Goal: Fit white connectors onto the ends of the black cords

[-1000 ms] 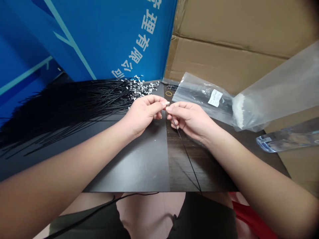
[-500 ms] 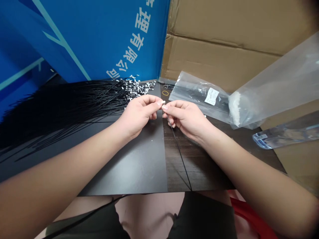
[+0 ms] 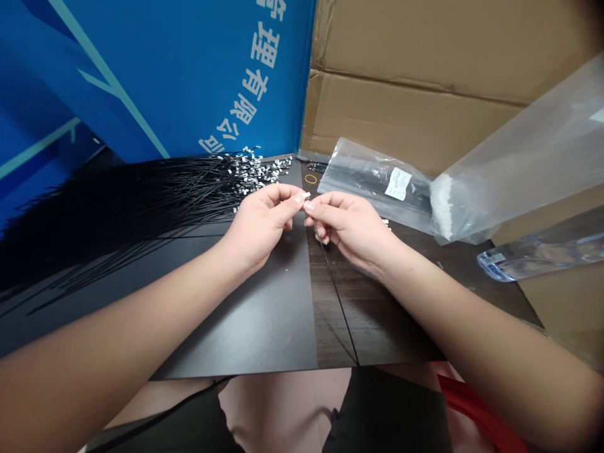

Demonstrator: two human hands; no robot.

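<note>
Over the middle of the table, my left hand (image 3: 260,223) pinches a small white plastic connector (image 3: 307,195) between thumb and index finger. Right beside it, the thumb and index finger of my right hand (image 3: 353,225) are closed on the end of a thin black wire (image 3: 343,302). That wire runs down from my fingers to the table's front edge. The fingertips of both hands nearly touch, and they hide whether the wire end sits inside the connector. To the left lies a large bundle of black wires (image 3: 141,198) with white connectors on their far ends.
Behind my right hand lies a clear plastic bag (image 3: 368,182) with a white label. Another clear bag (image 3: 442,204) holds many small white pieces. A yellow rubber band (image 3: 310,179) rests near the back. A blue panel (image 3: 189,69) and cardboard (image 3: 415,119) stand behind the table (image 3: 245,333).
The view has shifted slightly. Both hands keep the same pinch, fingertips close together, with no clear movement of the connector or wire between them.
</note>
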